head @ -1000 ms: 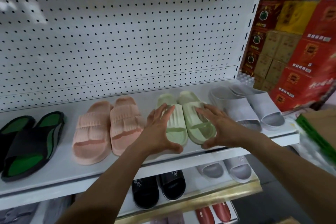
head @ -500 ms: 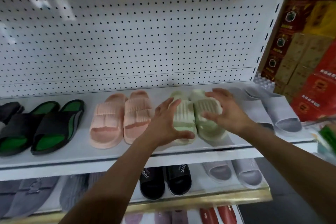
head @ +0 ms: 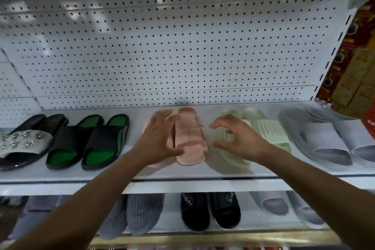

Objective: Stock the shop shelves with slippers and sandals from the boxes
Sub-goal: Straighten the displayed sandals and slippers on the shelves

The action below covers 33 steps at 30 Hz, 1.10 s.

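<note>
Your upper shelf (head: 60,176) carries five slipper pairs in a row before the pegboard (head: 182,46). Your left hand (head: 160,138) lies over the middle pair (head: 189,138); your right hand (head: 239,138) over the pair right of it (head: 265,130). More pairs sit on the lower shelf (head: 253,223).

Your single head camera looks forward and down, close on the white metal shelf (head: 60,174) beneath your hands.

Left black slipper (head: 195,210), lower middle of frame: "Super" in white on the strap;
Right black slipper (head: 226,208) beside it: "Sup" readable, the rest blurred;
Cartons (head: 354,71), upper right: print unreadable
</note>
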{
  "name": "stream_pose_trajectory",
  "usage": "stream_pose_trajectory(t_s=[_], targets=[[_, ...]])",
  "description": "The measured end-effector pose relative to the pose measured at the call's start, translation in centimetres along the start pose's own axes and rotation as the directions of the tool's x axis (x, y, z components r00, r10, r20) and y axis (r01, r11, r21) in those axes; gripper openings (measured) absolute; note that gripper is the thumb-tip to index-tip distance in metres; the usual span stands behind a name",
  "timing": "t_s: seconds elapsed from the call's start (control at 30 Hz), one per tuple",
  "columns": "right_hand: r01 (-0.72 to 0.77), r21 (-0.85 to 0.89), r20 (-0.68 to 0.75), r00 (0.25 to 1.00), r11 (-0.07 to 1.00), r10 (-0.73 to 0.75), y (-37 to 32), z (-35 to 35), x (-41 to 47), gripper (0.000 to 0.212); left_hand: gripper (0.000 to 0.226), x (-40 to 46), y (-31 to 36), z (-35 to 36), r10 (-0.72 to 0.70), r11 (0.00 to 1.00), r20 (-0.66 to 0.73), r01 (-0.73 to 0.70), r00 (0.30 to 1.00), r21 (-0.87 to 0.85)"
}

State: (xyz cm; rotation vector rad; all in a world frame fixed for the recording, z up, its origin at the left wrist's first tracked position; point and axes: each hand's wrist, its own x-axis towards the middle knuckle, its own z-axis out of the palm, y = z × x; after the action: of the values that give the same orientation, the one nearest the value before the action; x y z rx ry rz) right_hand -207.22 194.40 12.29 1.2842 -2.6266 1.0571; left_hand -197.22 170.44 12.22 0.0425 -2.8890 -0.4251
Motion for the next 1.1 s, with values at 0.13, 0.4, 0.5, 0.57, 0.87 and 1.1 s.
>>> stream_pose_trajectory(t_s=[0.13,0.4,0.5,0.57,0.87,1.1], targets=[[-0.031,-0.116,0.046,0.998,0.993,0.036,-2.9,2.1,2.2,0.054,0.113,0.3,-3.1,-2.0,-0.057,0.997,0.09,0.061,0.994,-0.044],[-0.239,-0.339,0.119,0.948,0.91,0.294,-3.1,5.3,5.4,0.092,0.115,1.6,-7.6,-3.4,-0.024,0.998,0.282,0.041,0.959,-0.056],[-0.265,-0.323,0.116,0.942,0.909,0.315,-3.3,6.0,6.0,0.09,0.113,2.5,-8.3,-3.3,-0.019,0.998,0.313,0.039,0.95,-0.056],[-0.288,-0.274,0.098,0.941,0.918,0.324,-3.9,6.2,6.1,0.086,0.109,2.8,-8.5,-3.4,0.009,0.998,0.315,0.01,0.949,-0.058],[-0.239,-0.243,0.054,0.964,0.94,0.259,-4.6,7.3,5.6,0.084,0.108,2.4,-10.9,-3.9,0.065,0.994,0.294,-0.036,0.953,-0.103],[-0.226,-0.244,0.029,0.97,0.943,0.24,-3.9,7.1,5.5,0.083,0.101,2.9,-10.9,-3.5,0.091,0.992,0.263,-0.065,0.96,-0.108]])
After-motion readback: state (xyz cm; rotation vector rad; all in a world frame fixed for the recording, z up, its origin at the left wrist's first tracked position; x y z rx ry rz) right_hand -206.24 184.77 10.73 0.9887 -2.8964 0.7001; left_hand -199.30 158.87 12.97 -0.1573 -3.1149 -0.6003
